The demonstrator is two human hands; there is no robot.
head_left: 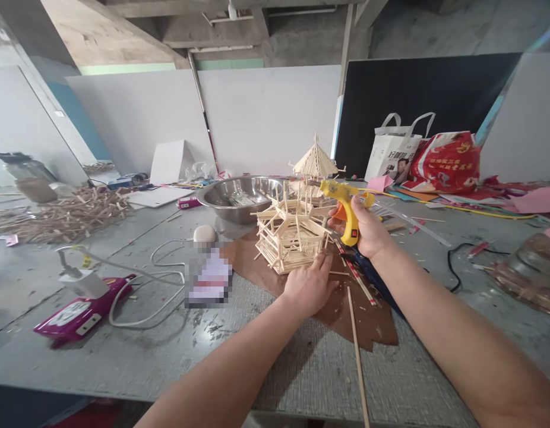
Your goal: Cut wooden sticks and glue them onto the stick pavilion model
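Note:
A many-sided model of thin wooden sticks point(293, 238) stands on a brown sheet point(368, 330) at the middle of the table. My left hand point(308, 285) rests against its lower right side, fingers together at the base; whether a small stick is between them is too small to tell. Wrapped round the handle of a yellow glue gun point(348, 214) is my right hand point(366, 229), just right of the model. The gun's nozzle points left, over the model's upper right edge. Behind stands a stick tower with a pointed roof point(315, 161).
A steel bowl point(242, 199) sits behind the model. To the left are a purple power strip point(81, 309), white cables and a stick pile point(74, 211). Bags point(448, 163) and coloured paper lie back right; a glass jar point(536, 270) stands right. One long stick point(357, 356) crosses the front edge.

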